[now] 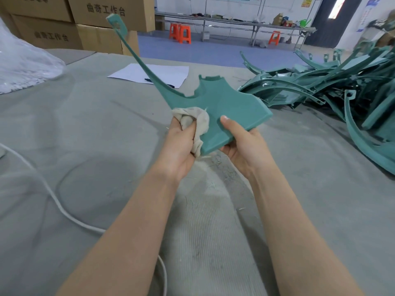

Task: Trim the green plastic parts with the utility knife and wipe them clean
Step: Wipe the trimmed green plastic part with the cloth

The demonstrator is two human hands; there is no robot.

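Above the grey table (64, 129), the right hand (241, 144) grips a green plastic part (230, 110) at its near edge, thumb on top. The left hand (181, 142) clutches a crumpled rag (194, 120) against the part's left edge. More green parts (320, 82) lie piled well apart at right.

Grey cloth-covered worktable (85, 129): flat green plastic part (226, 107) held above its middle, left hand (181, 144) at the near-left edge, right hand (241, 146) at the near-right edge. Crumpled off-white rag (197, 120) between left hand and part, touching both. White paper sheet (149, 73) on the table behind the part; dark item (170, 85) on it, mostly hidden, possibly a tool. Heap of green plastic parts (320, 82) at right. Brown cardboard boxes (102, 24) behind, at left. Clear plastic bag (25, 60) far left. White cable (53, 199) near left.
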